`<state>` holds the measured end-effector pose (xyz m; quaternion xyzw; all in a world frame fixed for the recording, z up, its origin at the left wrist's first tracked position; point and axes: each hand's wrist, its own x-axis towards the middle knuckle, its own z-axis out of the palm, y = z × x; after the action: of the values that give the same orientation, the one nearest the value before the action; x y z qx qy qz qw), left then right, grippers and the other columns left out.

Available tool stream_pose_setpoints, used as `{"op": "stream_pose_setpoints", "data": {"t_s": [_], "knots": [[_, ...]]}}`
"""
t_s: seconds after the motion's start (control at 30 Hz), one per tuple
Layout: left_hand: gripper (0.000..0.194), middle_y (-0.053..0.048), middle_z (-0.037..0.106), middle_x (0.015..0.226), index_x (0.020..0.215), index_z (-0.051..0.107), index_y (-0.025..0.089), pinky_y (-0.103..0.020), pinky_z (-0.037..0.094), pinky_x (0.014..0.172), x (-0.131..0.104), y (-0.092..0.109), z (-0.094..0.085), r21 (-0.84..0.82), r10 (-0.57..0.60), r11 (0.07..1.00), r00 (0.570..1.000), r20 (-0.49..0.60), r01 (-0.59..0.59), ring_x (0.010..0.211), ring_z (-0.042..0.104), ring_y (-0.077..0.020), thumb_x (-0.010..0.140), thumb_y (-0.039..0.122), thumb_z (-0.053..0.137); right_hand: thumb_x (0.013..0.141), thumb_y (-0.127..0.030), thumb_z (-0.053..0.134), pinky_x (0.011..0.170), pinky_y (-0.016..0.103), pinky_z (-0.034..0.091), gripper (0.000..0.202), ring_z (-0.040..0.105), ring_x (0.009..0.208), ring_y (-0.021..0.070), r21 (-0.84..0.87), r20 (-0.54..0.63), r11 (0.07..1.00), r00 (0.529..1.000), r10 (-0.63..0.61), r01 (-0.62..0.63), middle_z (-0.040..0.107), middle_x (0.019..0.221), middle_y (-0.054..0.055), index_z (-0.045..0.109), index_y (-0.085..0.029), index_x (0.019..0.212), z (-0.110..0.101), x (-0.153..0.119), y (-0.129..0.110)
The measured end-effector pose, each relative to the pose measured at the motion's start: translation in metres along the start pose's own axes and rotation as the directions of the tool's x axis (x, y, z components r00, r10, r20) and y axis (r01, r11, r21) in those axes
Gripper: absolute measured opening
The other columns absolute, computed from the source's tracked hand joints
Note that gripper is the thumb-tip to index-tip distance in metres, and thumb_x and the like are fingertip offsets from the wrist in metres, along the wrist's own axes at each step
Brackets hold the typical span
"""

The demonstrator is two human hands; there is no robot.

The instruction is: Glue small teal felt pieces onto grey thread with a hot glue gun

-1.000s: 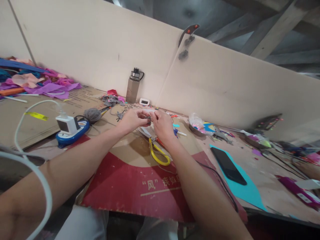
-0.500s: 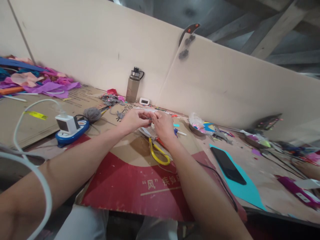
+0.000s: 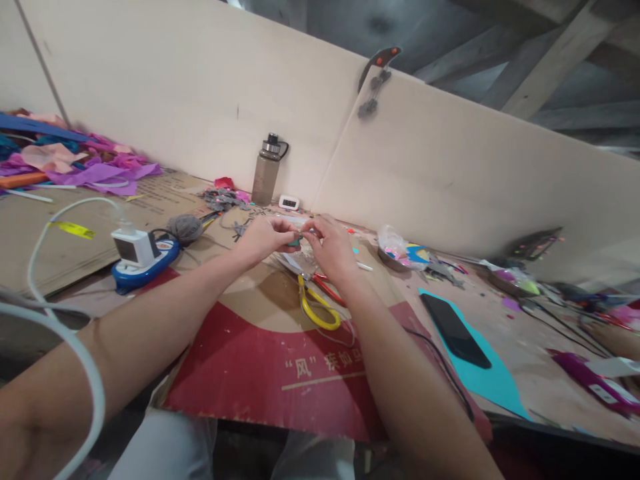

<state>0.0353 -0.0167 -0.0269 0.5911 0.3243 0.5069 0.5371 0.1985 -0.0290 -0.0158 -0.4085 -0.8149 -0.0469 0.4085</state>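
Observation:
Above the cardboard, my left hand [image 3: 264, 239] pinches a small teal-grey piece [image 3: 294, 241] whose kind I cannot make out. My right hand [image 3: 330, 243] is closed at the fingertips close beside it; what those fingers hold is too small to name. Just below the hands lie yellow-handled scissors [image 3: 320, 312], with a red-handled tool [image 3: 329, 291] against them. Part of a pale tray or sheet with small bits shows under my fingers. The red and brown cardboard [image 3: 240, 373] spreads beneath my forearms.
A water bottle [image 3: 266, 172] and small white clock [image 3: 289, 203] stand by the partition. Left are a grey yarn ball [image 3: 185, 228], a blue power strip [image 3: 145, 267] and a looping white cable. A black phone [image 3: 455, 330] lies right on turquoise sheet. Another person's hand shows far right.
My hands have drawn slightly apart, and the teal-grey piece now shows between the fingertips. The right hand has turned a little, uncovering more of the red-handled tool.

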Motion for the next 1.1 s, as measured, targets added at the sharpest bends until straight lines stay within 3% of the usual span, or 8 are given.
{"op": "stream_pose_setpoints", "data": {"t_s": [0.23,0.37,0.53,0.97,1.1], "knots": [[0.015,-0.004,0.068,0.078,0.079,0.064,0.011,-0.032,0.056,0.078,0.0031,-0.0015,-0.0010,-0.066,-0.019,0.998,0.998,0.063,0.023,0.069,0.066,-0.0116,0.069,0.019,0.072,0.088,-0.025,0.045,0.070,0.029,0.036,0.018,0.049,0.075,0.0164,-0.089,-0.038,0.996,0.999,-0.014,0.011,0.056,0.081,0.005,0.056,-0.019,0.076,-0.0009,0.0016,-0.0024],[0.015,-0.003,0.068,0.073,0.078,0.060,0.011,-0.033,0.056,0.076,0.0036,-0.0001,-0.0003,-0.081,-0.047,0.996,0.999,0.008,0.048,0.067,0.067,-0.0125,0.069,0.015,0.072,0.089,-0.024,0.042,0.072,0.030,0.037,0.018,0.051,0.079,0.0174,-0.128,-0.033,0.992,0.999,-0.023,0.019,0.058,0.082,0.006,0.056,-0.019,0.078,-0.0014,0.0017,-0.0053],[0.016,-0.004,0.067,0.071,0.073,0.059,0.011,-0.033,0.057,0.075,0.0030,0.0003,0.0000,-0.048,-0.051,0.998,0.998,-0.042,0.049,0.066,0.067,-0.0127,0.069,0.017,0.073,0.087,-0.022,0.045,0.072,0.030,0.037,0.013,0.053,0.078,0.0175,-0.109,-0.038,0.994,0.999,0.019,-0.023,0.061,0.084,0.005,0.057,-0.020,0.090,-0.0021,0.0000,-0.0065],[0.019,-0.004,0.068,0.075,0.079,0.064,0.011,-0.031,0.056,0.075,0.0024,0.0016,0.0010,-0.038,-0.037,0.999,0.999,0.013,0.037,0.069,0.066,-0.0118,0.067,0.021,0.075,0.092,-0.033,0.037,0.065,0.028,0.031,0.026,0.049,0.072,0.0171,-0.155,-0.016,0.980,0.992,0.128,-0.129,0.060,0.079,0.005,0.053,-0.020,0.078,0.0042,0.0018,-0.0077],[0.023,-0.002,0.067,0.073,0.077,0.063,0.011,-0.030,0.056,0.073,0.0022,0.0003,0.0023,-0.038,-0.014,0.999,1.000,0.022,0.015,0.067,0.064,-0.0104,0.064,0.024,0.077,0.091,-0.037,0.038,0.061,0.028,0.028,0.029,0.048,0.065,0.0158,-0.146,-0.031,0.966,0.977,0.212,-0.214,0.059,0.071,0.003,0.054,-0.019,0.075,0.0073,0.0008,-0.0098]]}}
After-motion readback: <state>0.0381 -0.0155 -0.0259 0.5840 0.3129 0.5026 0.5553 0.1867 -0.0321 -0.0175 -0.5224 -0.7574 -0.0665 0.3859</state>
